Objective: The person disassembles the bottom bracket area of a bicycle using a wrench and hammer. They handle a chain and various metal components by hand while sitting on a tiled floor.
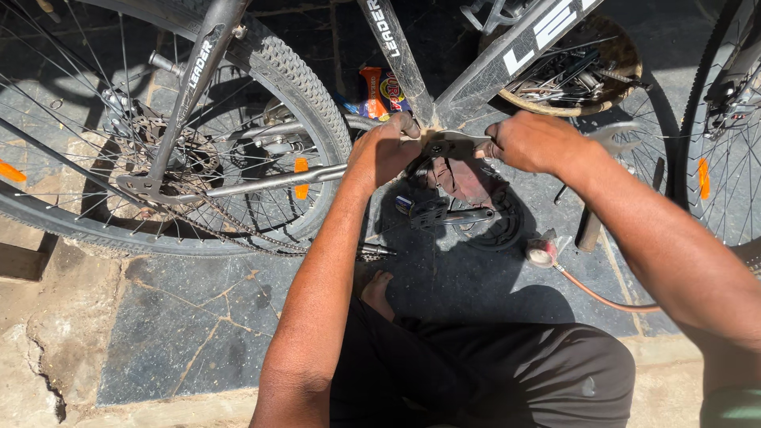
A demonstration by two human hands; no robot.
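A bicycle frame is seen from above, its bottom bracket at the far centre of the scene. The left hand is closed around the frame at the bracket, the fingers wrapped over the metal. The right hand is closed on the handle of a flat spanner, whose head is set against the bracket, between the two hands. Below the spanner a crank with a black pedal and a chainring guard is seen, close under the hands.

To the left stands the rear wheel, with a loose chain hanging along its near side. To the far right a bowl of tools rests on the dark stone floor. A small tin with an orange hose lies near the right forearm, and a bare foot is placed just near of the crank.

A slip seems the main risk: the spanner is thin, and if its head is seated only partly, a hard pull would probably throw it off, driving the knuckles into the guard or crank. The frame could also tip if the left hand's grip gave way, and the foot lies beneath the crank.
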